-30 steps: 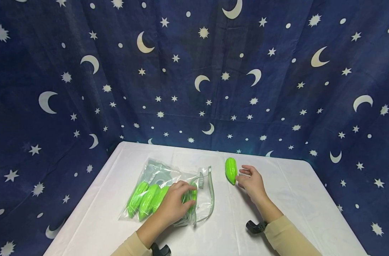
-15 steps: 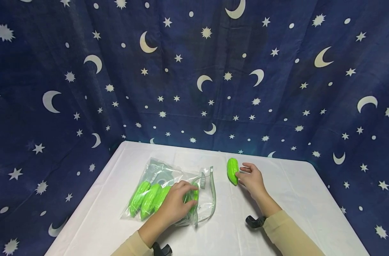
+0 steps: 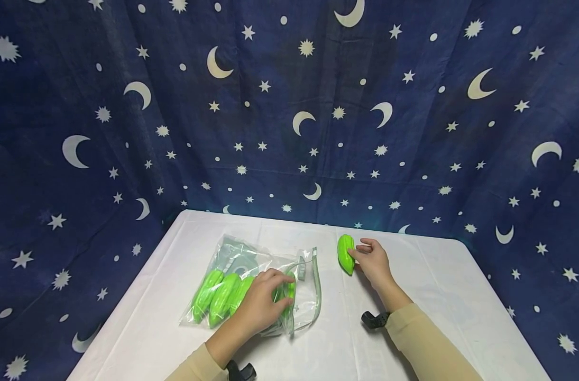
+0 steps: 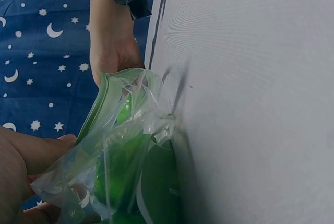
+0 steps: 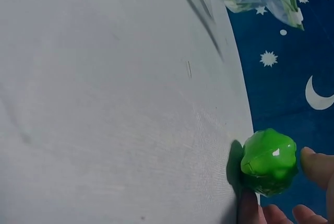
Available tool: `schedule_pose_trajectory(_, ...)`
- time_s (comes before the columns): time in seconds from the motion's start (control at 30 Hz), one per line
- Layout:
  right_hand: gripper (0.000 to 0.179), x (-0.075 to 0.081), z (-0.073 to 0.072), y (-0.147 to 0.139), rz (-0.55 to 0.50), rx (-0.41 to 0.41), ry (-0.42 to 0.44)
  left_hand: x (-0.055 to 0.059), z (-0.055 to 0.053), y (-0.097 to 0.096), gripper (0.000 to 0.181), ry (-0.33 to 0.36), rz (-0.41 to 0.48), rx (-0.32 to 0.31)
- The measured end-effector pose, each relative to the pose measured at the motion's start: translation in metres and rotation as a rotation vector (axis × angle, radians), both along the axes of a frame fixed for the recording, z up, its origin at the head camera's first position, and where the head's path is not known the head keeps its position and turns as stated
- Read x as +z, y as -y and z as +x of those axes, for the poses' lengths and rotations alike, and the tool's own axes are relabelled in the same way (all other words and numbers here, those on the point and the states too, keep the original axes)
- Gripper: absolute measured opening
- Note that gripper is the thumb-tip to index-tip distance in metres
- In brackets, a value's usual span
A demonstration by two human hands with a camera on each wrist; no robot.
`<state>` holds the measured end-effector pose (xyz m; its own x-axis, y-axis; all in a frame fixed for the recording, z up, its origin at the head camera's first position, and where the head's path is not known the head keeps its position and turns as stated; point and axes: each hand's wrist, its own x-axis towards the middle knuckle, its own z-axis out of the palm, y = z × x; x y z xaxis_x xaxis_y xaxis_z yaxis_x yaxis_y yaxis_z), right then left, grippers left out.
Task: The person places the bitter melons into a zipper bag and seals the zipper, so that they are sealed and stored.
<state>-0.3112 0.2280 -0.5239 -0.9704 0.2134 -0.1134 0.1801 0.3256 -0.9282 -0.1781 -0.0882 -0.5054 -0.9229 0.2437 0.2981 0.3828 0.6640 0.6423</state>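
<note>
A clear zip-top plastic bag (image 3: 275, 259) lies left of the table's middle, its mouth facing right. Several bright green, ridged pieces shaped like bitter melons (image 3: 205, 296) are inside. My left hand (image 3: 258, 304) holds the bag near its mouth with curled fingers; in the left wrist view, film lies between thumb (image 4: 44, 153) and fingers. One loose bitter melon (image 3: 345, 254) rests toward the back, right of the bag. My right hand (image 3: 375, 264) reaches around its right side. In the right wrist view, the thumb (image 5: 317, 166) stands slightly apart from the melon (image 5: 269, 158), with fingers on the far side.
A white-covered table (image 3: 332, 344) carries everything. Behind and beside it hangs a dark blue curtain (image 3: 270, 132) with moons and stars. A black wrist camera (image 3: 375, 319) sits on my right wrist, another black camera (image 3: 241, 371) on my left.
My right hand has shifted slightly, bringing its thumb over the loose bitter melon in the head view. The left hand and bag keep their place; the head view has shifted a little.
</note>
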Motion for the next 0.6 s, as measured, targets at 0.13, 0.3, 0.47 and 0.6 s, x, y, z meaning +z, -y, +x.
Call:
schedule_pose_trajectory(0.13,0.068,0.0003,-0.0026,-0.0005,0.017,0.005,-0.004,0.0000,-0.0002,-0.0002,0.040,-0.001,-0.001,0.001)
schedule_pose_trajectory(0.3,0.070,0.0017,-0.0056,0.0011,0.030,0.012,-0.001,0.0001,-0.0001,-0.0002,0.040,-0.005,-0.002,0.003)
schedule_pose_trajectory(0.47,0.071,0.0039,-0.0067,0.0035,0.061,0.010,0.017,-0.0002,-0.0005,-0.0002,0.040,-0.010,-0.009,0.003)
schedule_pose_trajectory(0.6,0.072,0.0057,-0.0054,0.0039,0.070,0.014,0.033,-0.0009,-0.0010,-0.0001,0.040,-0.009,-0.008,0.000)
